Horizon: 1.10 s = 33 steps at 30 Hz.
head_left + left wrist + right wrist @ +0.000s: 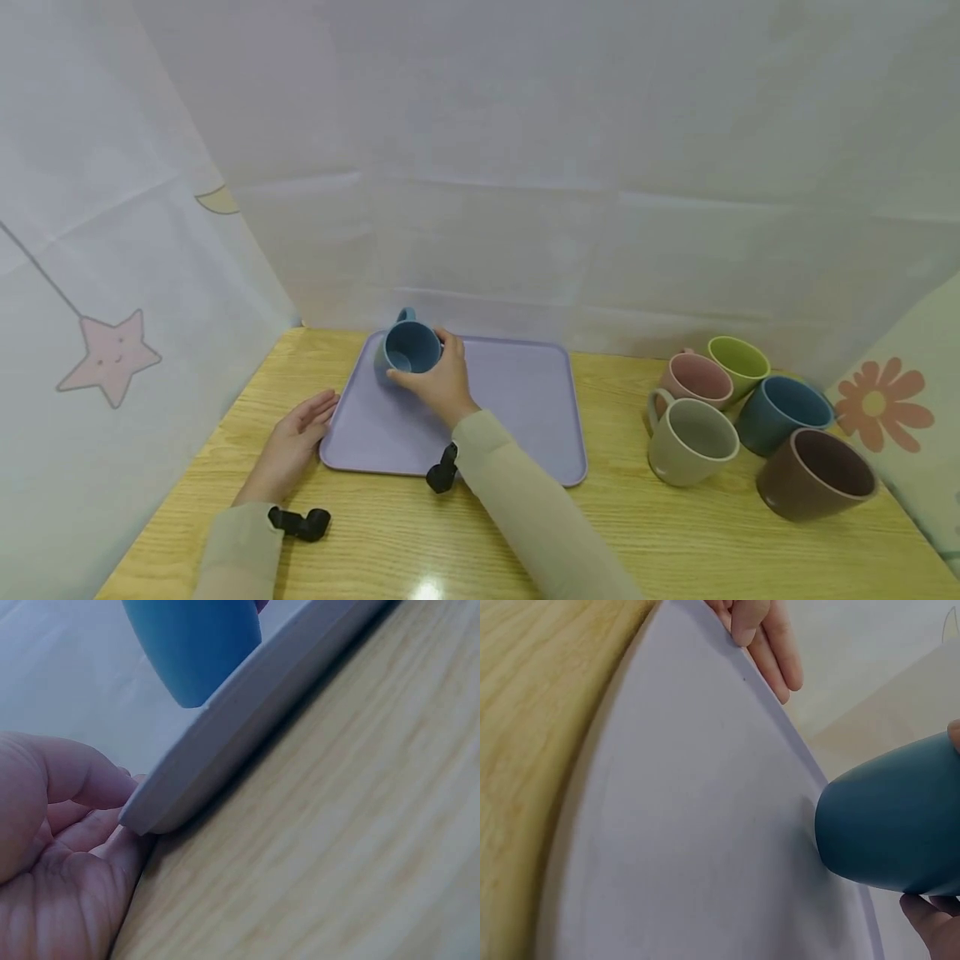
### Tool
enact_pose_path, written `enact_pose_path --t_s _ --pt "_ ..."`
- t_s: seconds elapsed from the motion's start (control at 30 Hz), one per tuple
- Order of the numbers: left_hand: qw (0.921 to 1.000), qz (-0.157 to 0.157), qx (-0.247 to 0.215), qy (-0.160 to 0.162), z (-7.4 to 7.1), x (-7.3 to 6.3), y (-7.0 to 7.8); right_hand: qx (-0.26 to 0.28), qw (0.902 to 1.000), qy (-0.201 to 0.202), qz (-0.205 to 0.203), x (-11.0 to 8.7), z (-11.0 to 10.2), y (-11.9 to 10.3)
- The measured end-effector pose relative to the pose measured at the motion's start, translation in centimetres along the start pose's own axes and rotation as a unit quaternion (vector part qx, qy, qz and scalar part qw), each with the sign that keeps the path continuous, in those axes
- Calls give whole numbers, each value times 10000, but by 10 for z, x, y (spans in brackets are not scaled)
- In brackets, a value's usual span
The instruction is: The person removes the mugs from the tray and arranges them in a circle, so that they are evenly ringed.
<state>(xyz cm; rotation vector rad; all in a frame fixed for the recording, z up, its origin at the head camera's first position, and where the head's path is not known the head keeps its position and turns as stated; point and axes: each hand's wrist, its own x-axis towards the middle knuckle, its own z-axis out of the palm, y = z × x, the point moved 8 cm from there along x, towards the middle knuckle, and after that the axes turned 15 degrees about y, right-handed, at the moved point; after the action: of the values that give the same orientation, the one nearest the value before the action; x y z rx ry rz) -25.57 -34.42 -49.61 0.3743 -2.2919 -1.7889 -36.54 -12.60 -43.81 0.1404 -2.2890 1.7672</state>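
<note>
My right hand [442, 375] grips a blue mug [412, 346] at the far left of the lilac tray [517, 400], thumb on the near side and fingers on the far right side. The mug's handle points away from me. In the right wrist view the mug [892, 817] is at the tray's far rim; whether its base touches the tray I cannot tell. My left hand [296, 433] lies against the tray's left edge with its fingers extended. Seen from the left wrist, its thumb and fingers [90, 772] are at the tray's corner.
On the right of the wooden table [375, 533] several mugs stand close together: pink [697, 379], green [738, 358], off-white [690, 442], another blue one [787, 412] and brown [813, 475]. A white cloth [480, 233] hangs behind the tray.
</note>
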Motion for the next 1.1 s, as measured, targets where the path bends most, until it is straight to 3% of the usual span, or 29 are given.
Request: enact_pose_path --t_s 0.53,0.8,1.1 --pt "10000 -4 -8 -4 1 -2 -3 -267 9996 -30 11 -18 -45 4" --pt "9999 76 -61 -50 1 -1 -2 -388 9989 -84 -239 -27 -80 6" --pt "9999 81 -76 -79 0 1 -1 -106 9985 -182 -505 -38 -127 -5"
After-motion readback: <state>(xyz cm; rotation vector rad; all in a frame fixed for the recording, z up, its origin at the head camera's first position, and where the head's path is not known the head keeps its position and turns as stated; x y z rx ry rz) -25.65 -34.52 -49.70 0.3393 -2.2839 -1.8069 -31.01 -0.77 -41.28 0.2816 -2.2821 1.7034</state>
